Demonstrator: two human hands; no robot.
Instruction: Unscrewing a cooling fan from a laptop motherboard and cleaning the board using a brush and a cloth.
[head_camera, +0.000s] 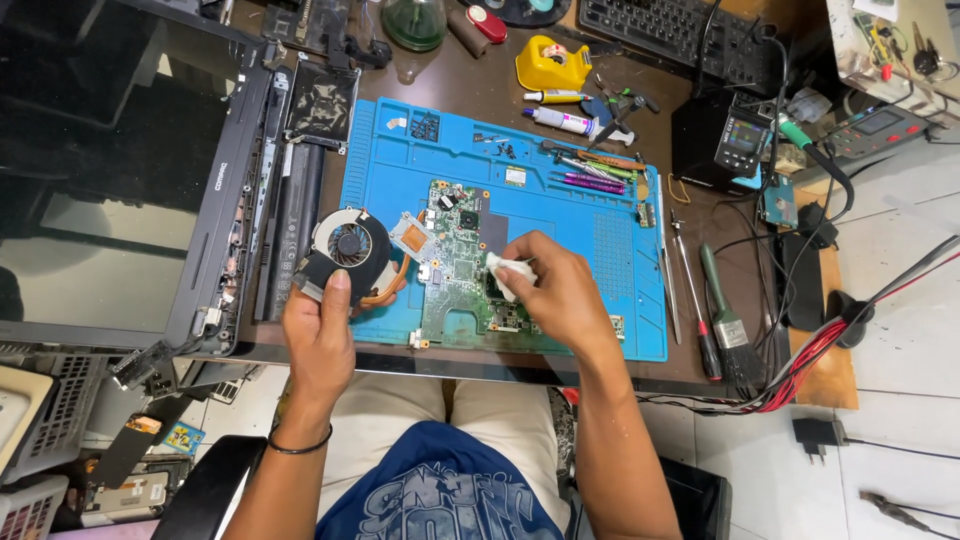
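Seen from above: blue repair mat (600, 250) on a crowded brown workbench (480, 90), green laptop motherboard (462, 265) lying at its near-left part. Right hand (560, 290) pinching a small white wipe (510, 275), pressed onto the board's right half. Left hand (322, 335) closed around a black cooling fan (345, 250) with copper heat pipe (392, 285), held just left of the board, over the mat's left edge. Likely risks: hard rubbing loosening tiny components or leaving lint; fan tipping from the grip and striking the board; loose screws (505, 150) farther off on the mat scattering if nudged.
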